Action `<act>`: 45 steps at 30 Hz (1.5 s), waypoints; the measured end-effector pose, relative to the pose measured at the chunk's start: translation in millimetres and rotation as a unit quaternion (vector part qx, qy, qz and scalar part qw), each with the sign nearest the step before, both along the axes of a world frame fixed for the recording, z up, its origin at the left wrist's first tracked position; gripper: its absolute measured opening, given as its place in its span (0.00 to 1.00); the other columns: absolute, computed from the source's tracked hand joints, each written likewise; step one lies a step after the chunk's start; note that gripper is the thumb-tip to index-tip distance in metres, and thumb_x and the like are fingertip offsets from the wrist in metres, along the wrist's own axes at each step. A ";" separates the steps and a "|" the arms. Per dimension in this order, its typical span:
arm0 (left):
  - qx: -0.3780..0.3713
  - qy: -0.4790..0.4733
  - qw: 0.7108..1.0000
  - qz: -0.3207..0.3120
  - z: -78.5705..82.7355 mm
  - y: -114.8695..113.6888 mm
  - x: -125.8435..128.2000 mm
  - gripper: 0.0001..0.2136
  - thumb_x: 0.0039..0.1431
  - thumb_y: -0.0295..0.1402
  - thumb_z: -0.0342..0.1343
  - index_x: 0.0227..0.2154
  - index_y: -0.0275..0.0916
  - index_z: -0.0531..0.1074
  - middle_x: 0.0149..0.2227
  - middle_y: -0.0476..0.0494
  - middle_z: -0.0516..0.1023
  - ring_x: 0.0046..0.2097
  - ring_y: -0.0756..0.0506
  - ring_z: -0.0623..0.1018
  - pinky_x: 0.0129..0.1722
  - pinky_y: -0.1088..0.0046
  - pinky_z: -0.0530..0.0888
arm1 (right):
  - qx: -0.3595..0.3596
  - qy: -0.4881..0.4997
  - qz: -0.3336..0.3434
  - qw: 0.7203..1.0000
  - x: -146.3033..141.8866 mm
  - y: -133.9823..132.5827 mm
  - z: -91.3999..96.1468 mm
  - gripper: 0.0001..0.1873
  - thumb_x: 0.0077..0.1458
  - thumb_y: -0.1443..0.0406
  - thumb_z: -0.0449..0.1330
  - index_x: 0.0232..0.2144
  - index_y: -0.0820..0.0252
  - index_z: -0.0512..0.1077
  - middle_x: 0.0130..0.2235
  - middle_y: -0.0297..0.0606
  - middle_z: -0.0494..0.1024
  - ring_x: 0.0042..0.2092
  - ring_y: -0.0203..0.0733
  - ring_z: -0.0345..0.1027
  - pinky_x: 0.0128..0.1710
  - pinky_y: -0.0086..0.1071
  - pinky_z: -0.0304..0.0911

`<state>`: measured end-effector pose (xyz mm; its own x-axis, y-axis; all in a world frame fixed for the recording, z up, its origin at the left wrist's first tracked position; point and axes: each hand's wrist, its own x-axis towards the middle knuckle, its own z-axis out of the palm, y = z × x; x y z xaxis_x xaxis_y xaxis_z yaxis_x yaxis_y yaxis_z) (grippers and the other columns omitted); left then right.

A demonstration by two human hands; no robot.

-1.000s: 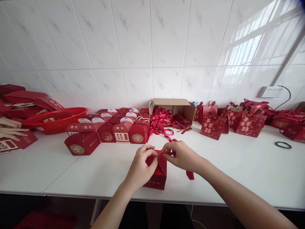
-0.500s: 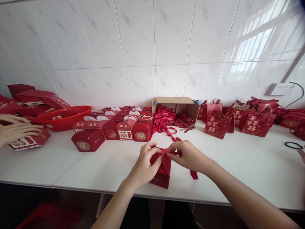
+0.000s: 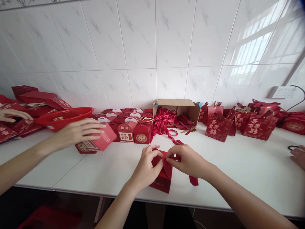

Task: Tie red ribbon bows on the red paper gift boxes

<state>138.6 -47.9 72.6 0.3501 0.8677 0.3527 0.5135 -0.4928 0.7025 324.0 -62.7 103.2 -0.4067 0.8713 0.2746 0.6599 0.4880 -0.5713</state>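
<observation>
A small red gift box [image 3: 163,183] with gold print stands on the white table in front of me. My left hand [image 3: 148,163] is closed at its top, thumb and fingers pinching the folded upper flaps. Against the same top edge, my right hand [image 3: 187,159] pinches a dark red ribbon [image 3: 193,180], whose tail shows below the palm. The exact grip at the fingertips is partly hidden. Behind my hands, a loose red ribbon [image 3: 173,135] trails from a cardboard box [image 3: 193,113] full of ribbons.
Rows of red gift boxes [image 3: 126,132] stand left of the cardboard box. At left, a co-worker's hand [image 3: 81,132] holds a red box near a red basin [image 3: 64,116]. Red gift bags [image 3: 218,127] stand at right, with another person's hand [image 3: 299,156] by a black ring.
My hands stay at the box top, with fingertips closer together. The co-worker's hand has carried a box rightward toward the rows. Another person's hand has come further in at right.
</observation>
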 end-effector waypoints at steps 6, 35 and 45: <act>-0.012 -0.053 0.998 0.001 1.7 0.7 -0.1 0.05 0.57 0.30 0.50 0.26 0.42 0.67 0.51 0.40 0.69 0.60 0.38 0.65 0.59 0.54 0.61 | 0.026 0.040 -0.019 0.999 1.6 8.1 -6.4 0.16 0.59 0.58 0.55 0.48 0.55 0.72 0.51 0.44 0.71 0.52 0.48 0.65 0.48 0.41 0.64; -0.073 -0.267 0.951 0.135 -13.0 1.3 -36.7 0.15 0.54 0.45 0.55 0.38 0.40 0.66 0.32 0.46 0.75 0.33 0.46 0.78 0.33 0.69 0.75 | 0.020 0.324 -0.032 0.945 -1.3 0.9 56.9 0.10 0.54 0.59 0.59 0.25 0.57 0.70 0.31 0.34 0.73 0.35 0.39 0.67 0.37 0.33 0.62; -0.092 -0.311 0.935 0.147 -23.0 -18.5 -27.4 0.18 0.54 0.45 0.54 0.42 0.40 0.63 0.41 0.42 0.73 0.38 0.44 0.77 0.39 0.63 0.75 | -0.133 0.056 -0.043 0.989 -41.7 20.4 8.9 0.09 0.54 0.62 0.57 0.26 0.58 0.74 0.53 0.43 0.71 0.57 0.51 0.62 0.58 0.47 0.52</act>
